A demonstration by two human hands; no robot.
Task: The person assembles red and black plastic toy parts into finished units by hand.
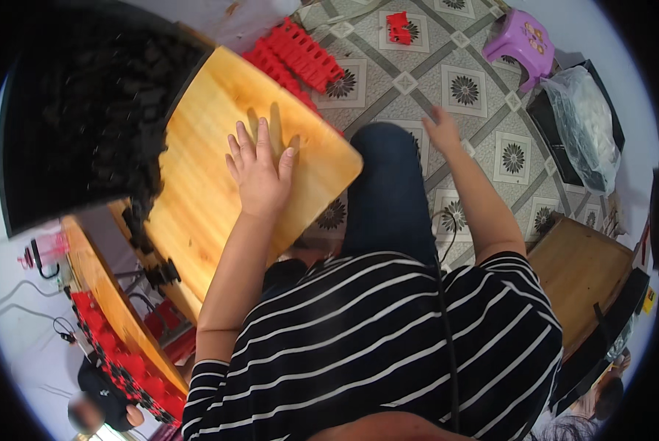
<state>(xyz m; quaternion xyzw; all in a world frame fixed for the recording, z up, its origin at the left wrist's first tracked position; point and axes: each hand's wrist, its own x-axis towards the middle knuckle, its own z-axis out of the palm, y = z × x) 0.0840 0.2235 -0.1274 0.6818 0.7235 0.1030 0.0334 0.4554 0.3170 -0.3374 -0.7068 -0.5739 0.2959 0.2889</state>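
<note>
My left hand [262, 180] hovers over or rests on a light wooden tabletop [219, 198], its fingers spread and nothing in them; whether the palm touches the wood, I cannot tell. Beside it, at the far left, a big black tray or bin [72, 59] is full of small black pieces [98, 110], some of them lying along the tabletop's edge. Out past my knee, above the tiled floor, my right hand [443, 134] hangs in the air with fingers apart, holding nothing. Its fingertips are slightly blurred.
Red plastic racks or strips [300, 55] are piled behind the tabletop. A smaller red piece [398, 28] lies on the patterned floor [465, 88]. To the right are a purple stool [524, 44], a black crate with a clear plastic bag [587, 121], and a wooden board [583, 264]. People sit at both lower corners.
</note>
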